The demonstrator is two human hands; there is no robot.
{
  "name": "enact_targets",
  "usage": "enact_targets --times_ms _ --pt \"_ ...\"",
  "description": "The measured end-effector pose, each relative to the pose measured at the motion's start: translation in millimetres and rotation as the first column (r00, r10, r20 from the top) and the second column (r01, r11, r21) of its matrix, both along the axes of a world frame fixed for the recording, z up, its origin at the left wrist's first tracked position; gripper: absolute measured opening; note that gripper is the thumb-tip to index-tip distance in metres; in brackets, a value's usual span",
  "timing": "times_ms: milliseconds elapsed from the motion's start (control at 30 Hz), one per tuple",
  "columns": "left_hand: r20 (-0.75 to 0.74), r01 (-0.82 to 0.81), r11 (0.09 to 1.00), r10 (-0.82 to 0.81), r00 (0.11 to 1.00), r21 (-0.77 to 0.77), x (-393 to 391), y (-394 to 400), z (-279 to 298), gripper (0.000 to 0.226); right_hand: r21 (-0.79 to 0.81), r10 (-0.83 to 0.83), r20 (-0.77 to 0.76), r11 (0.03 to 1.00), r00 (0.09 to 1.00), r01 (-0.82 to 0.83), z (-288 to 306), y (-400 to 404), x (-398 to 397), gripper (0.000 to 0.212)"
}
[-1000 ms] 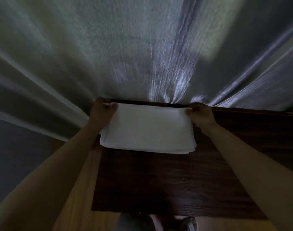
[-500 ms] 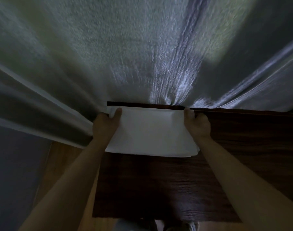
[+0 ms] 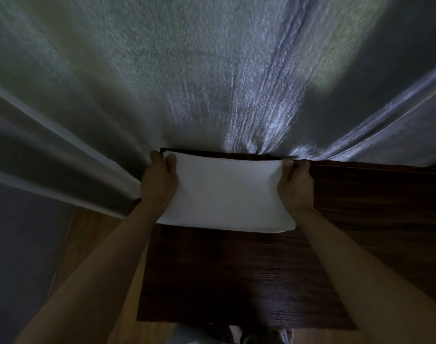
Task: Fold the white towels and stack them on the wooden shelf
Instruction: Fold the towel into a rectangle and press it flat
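Between both hands [image 3: 159,184] [image 3: 296,186], folded towels [image 3: 224,192] lie on shelf [image 3: 236,276].

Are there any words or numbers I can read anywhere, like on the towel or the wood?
None: there is no writing that can be read.
The folded white towel, held at its sides by the left hand and the right hand, is plain.
The dark wooden shelf shows only wood grain.
The curtain behind shows only folds and weave.

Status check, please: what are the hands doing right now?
Left hand, right hand grip folded white towel ends. Towel on dark wooden shelf. Grey curtain behind; nothing blocking.
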State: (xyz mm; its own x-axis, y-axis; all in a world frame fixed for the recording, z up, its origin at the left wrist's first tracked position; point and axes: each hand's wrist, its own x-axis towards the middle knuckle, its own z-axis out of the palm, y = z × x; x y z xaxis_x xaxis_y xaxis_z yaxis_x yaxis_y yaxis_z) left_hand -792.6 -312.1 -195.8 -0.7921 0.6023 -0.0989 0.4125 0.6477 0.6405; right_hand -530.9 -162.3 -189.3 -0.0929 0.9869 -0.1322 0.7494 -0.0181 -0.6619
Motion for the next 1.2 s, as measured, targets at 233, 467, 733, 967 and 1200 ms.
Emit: enact_targets --times_ms 233,467,733,967,1200 --pt "0.048 -0.033 0.999 0.031 0.998 0.034 -11.5 0.9 -11.5 0.041 0.004 -0.018 -0.037 1.000 0.999 0.018 -11.5 5.2 -2.5 0.038" --pt "0.086 -0.138 0.990 0.137 0.987 0.002 -10.6 -0.3 -6.7 0.051 -0.031 -0.075 -0.045 0.997 0.996 0.074 -12.7 1.9 -2.6 0.038" --pt "-0.461 0.637 0.761 -0.613 0.642 -0.124 69.3 -18.0 5.2 0.037 0.339 0.565 0.301 0.690 0.768 -0.640 -3.7 -66.9 -19.6 0.042" --pt "-0.345 0.524 0.767 -0.638 0.689 -0.370 39.3 -26.3 -42.1 0.098 0.138 0.629 0.557 0.574 0.542 -0.807 -44.5 -45.0 3.9 0.073" --pt "-0.324 0.486 0.787 -0.606 0.727 -0.381 36.1 -23.8 -39.9 0.110 0.086 0.632 0.572 0.588 0.523 -0.804 -32.7 -36.5 12.4 0.076"
